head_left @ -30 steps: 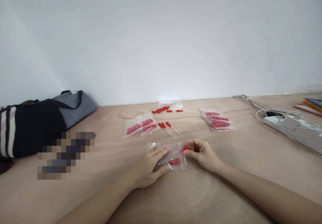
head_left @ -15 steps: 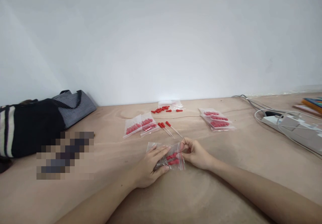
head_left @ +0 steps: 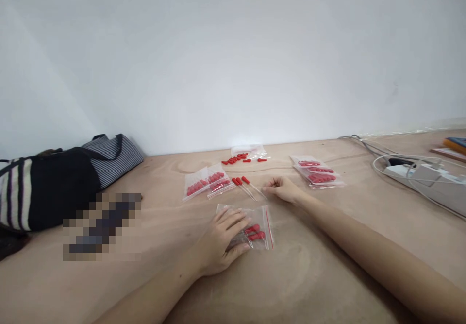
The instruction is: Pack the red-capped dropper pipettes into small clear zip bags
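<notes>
My left hand (head_left: 222, 241) lies flat with fingers stretched over a clear zip bag (head_left: 268, 227), pressing it on the table. Inside the bag are red rubber bulbs (head_left: 256, 235) of droppers; their stems are partly hidden under my fingers. The red-striped zip edge faces right. My right hand (head_left: 282, 189) is beyond the bag, fingers curled in, with nothing visible in them. Its fingertips are close to the glass tip of a dropper (head_left: 246, 180) that lies on the table. Two more droppers (head_left: 236, 181) lie just left of it.
Filled bags lie at left (head_left: 196, 186) and in a stack at right (head_left: 322, 172). Loose red bulbs (head_left: 236, 158) and clear glass tubes (head_left: 255, 151) are near the wall. A power strip (head_left: 429, 183) with cables stands right; a dark bag (head_left: 58, 188) sits left.
My right hand has left the zip bag's opening and moved forward to the loose droppers. My left hand stays on the bag. The view has shifted slightly.
</notes>
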Motion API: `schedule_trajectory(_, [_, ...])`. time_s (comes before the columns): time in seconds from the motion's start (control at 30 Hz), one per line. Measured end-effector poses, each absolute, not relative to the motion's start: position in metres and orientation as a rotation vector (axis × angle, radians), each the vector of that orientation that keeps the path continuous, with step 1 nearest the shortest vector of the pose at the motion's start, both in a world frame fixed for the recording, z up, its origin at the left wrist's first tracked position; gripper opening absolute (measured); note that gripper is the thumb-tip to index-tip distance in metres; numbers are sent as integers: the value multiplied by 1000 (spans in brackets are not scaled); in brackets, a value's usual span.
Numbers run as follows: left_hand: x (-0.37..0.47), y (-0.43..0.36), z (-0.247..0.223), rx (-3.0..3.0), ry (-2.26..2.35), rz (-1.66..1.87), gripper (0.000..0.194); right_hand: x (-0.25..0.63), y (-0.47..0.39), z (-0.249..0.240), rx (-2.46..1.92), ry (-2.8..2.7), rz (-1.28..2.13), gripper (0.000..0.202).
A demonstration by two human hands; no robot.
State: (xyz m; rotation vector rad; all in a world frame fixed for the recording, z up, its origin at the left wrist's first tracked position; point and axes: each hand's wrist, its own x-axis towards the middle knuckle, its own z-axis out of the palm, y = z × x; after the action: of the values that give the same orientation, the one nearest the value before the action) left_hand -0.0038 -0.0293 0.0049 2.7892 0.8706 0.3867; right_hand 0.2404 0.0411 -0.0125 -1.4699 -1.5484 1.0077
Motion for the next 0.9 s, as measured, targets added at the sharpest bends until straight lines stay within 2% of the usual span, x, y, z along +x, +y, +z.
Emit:
schedule_trajectory(0.1, [-7, -30, 5, 2748, 891, 362, 46, 224, 66, -16, -1558, -1512, 890, 23])
schedule_trajectory(0.23, [-9, -27, 3, 2684, 873, 321, 48, 204, 82, -16, -1615, -1570, 807, 34])
schedule_trajectory(0.4, [-8, -27, 3, 2623, 882, 270, 49, 204, 78, -9, -1572, -1690, 768, 23])
schedule_trajectory(0.63, [-6, -28, 5, 2606, 878, 242, 45, 257, 29, 1, -1465, -1696, 796, 47])
schedule_trajectory(0.7, [-5, -27, 6, 2610, 875, 238, 45, 267, 8, -1, -1302, -1516, 955, 52])
schedule_trajectory(0.9, [-2, -28, 10, 2617, 880, 189, 45, 256, -34, -18, -1140, -1021, 1004, 58])
